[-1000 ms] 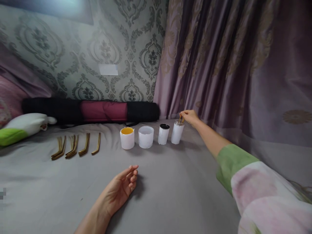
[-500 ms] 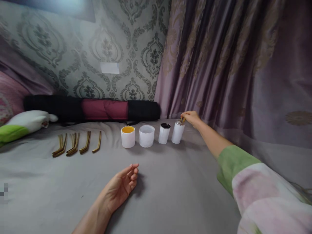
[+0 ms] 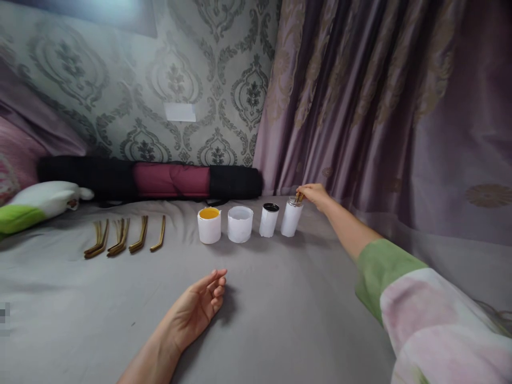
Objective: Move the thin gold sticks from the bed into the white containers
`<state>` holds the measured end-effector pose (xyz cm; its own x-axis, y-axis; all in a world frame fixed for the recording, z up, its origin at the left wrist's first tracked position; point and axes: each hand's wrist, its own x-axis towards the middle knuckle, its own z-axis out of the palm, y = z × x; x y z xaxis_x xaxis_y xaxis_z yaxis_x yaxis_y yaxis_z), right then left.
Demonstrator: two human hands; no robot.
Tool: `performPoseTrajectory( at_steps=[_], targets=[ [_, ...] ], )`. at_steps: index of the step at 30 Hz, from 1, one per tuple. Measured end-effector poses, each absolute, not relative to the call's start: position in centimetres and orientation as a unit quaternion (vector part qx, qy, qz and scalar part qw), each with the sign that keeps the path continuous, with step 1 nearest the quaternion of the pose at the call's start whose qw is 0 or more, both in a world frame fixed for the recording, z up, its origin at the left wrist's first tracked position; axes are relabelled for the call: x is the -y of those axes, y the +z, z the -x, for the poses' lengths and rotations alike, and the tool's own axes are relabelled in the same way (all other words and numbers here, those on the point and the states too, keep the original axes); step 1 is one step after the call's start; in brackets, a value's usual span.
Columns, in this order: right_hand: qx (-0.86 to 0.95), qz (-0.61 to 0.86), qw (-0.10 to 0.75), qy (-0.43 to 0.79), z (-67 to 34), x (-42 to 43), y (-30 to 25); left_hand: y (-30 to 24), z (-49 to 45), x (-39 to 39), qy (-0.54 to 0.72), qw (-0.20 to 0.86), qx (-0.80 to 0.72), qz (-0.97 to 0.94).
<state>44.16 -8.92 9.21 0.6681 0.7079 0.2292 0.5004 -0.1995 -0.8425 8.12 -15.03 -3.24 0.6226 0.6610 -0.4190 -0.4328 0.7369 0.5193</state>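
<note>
At the far right of a row of containers, my right hand [image 3: 314, 194] pinches golden straws [image 3: 299, 197] at the mouth of a white-wrapped glass jar [image 3: 291, 220]. Their lower ends are hidden inside it. My left hand [image 3: 202, 306] rests on the grey sheet, palm turned up, fingers loosely curled and nothing in them. Beside the jar stand a narrow white-wrapped can [image 3: 269, 223] with a dark inside, a wide white tub [image 3: 240, 228] and a white tub with a yellow inside [image 3: 209, 229]. Bent golden straws [image 3: 138, 237] lie in separate groups on the left.
Behind the containers, a long black and maroon roll [image 3: 172, 180] lies along the wall. A white and green plush toy [image 3: 44, 202] is at the left edge. Purple curtains [image 3: 340, 96] hang at the right, close behind my right hand. The grey sheet [image 3: 280, 309] is slightly wrinkled.
</note>
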Motion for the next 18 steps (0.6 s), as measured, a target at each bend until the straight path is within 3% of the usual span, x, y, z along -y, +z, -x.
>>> performPoseTrajectory(
  at_steps=[11, 18],
  targets=[
    [0.360, 0.781, 0.503, 0.086, -45.1, 8.2, 9.0, -3.6, -8.1, 15.0, 0.312, 0.881, -0.300, -0.188],
    [0.309, 0.766, 0.560, 0.066, -45.1, 9.6, 9.9, -3.3, -8.2, 15.1, 0.314, 0.881, -0.301, -0.189]
  ],
)
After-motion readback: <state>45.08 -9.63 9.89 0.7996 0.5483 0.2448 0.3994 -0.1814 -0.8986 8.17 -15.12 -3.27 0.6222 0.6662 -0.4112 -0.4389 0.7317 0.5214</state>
